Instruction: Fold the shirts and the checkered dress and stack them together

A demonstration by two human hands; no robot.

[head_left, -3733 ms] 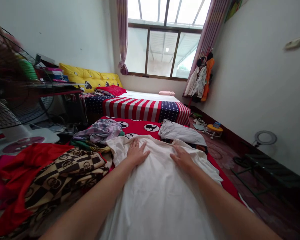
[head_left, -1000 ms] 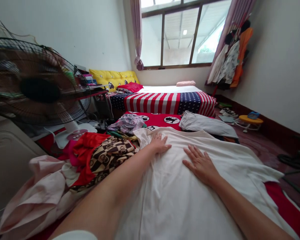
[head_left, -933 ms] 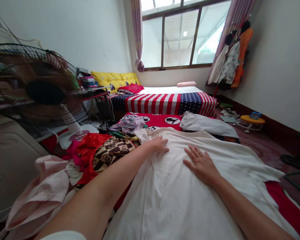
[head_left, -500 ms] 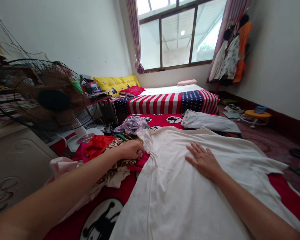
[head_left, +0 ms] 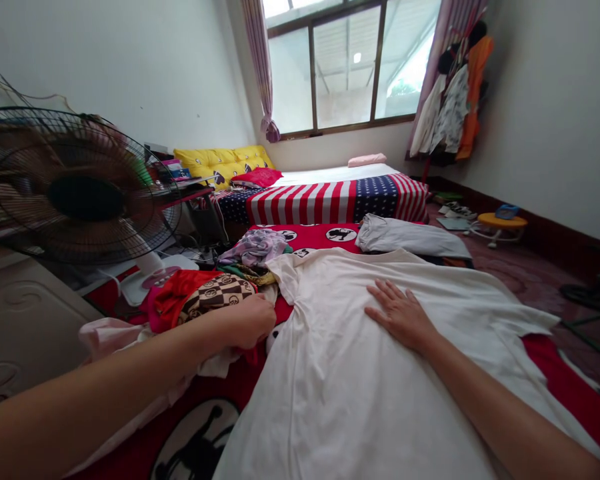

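Observation:
A white T-shirt (head_left: 340,373) lies spread over a red bedcover (head_left: 245,393) with black-and-white figures. My right hand (head_left: 400,310) rests flat on the upper part of the shirt, fingers stretched. Just left of the shirt, below its bunched sleeve, my left hand (head_left: 253,321) is closed, its fingers curled down and mostly hidden. Red cloth shows under that hand, but whether it grips any is unclear. Beside it is a heap of clothes, with a brown checked garment (head_left: 215,297), a red garment (head_left: 173,300) and a pale purple one (head_left: 255,245).
A standing fan (head_left: 85,197) is on the left beside a white cabinet (head_left: 30,320). Folded grey clothing (head_left: 413,237) lies beyond the shirt. Farther back is another bed with a striped, starred cover (head_left: 310,200). An orange stool (head_left: 500,223) stands at right.
My left hand has moved down and slightly left along the shirt's edge, uncovering more of the checked garment. My right hand stays flat on the shirt. The view has shifted slightly.

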